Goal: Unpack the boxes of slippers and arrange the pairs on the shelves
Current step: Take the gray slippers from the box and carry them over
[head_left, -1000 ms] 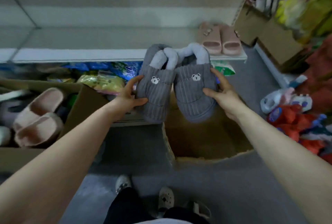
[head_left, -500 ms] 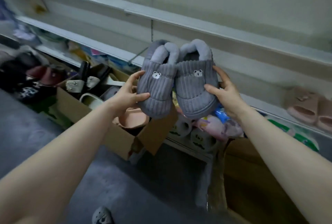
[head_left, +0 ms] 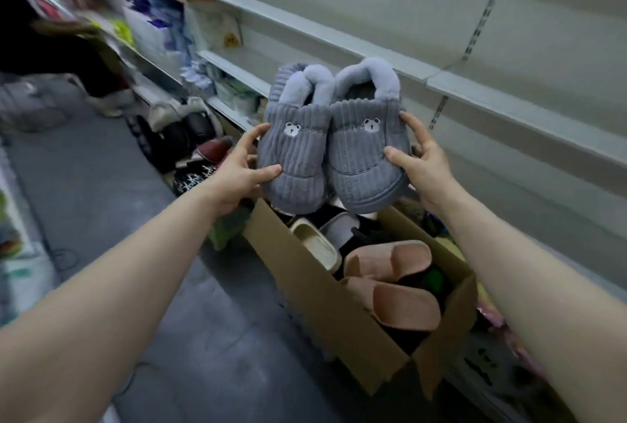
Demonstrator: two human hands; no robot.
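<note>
Slippers, grey (head_left: 364, 154), corduroy, one pair, fleece-lined, bear patch on each upper. Held side by side, touching, in the air above an open cardboard box (head_left: 325, 307), in front of white shelves (head_left: 509, 107). Left hand (head_left: 237, 178) holds the left slipper, fingers (head_left: 252, 137) curled round its outer edge; right hand (head_left: 422, 165) grips the right slipper likewise. Box contents: pink slides (head_left: 403, 307), cream slide (head_left: 315, 246), darker items.

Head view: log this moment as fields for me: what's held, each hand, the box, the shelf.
held: grey slippers, a pair, side by side, above the box
left hand: grips the left slipper's side
right hand: grips the right slipper's side
box: open, holds pink slippers and others
shelf: white, behind the pair; pair not yet on it
</note>
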